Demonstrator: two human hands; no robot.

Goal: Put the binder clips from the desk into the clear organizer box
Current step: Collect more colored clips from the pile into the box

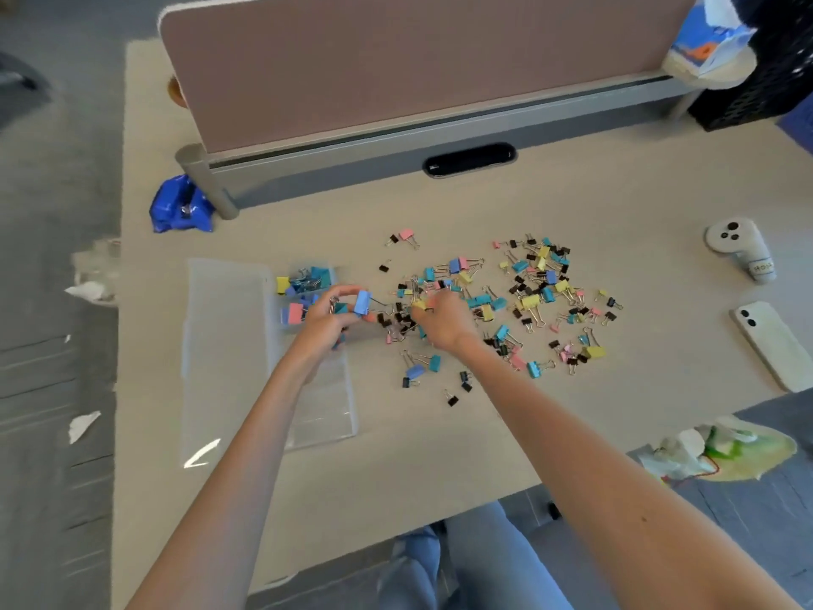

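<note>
Clearly only getting started. Pinching a blue clip in the left hand, thumb and curled fingers closing on it, and hovering just over the far end of the box; seemingly holding a second, teal one in the same hand, though not showing plainly. Reaching into the left edge of the pile with the right hand, fingers bending down and pressing together on what looks like a yellow clip.

Judging by the contents, filling just the two far compartments, with blue, teal, pink and yellow pieces lying inside, and leaving the near compartments bare. Keeping the lid open flat to the left of the box.

Leaving by far the greater share of the clips scattered over the desk right of the box, from the far pink one down to small black ones nearest the body. Needing many more such trips, probably, before finishing.

Sitting well right of the pile: a controller and a phone.
</note>
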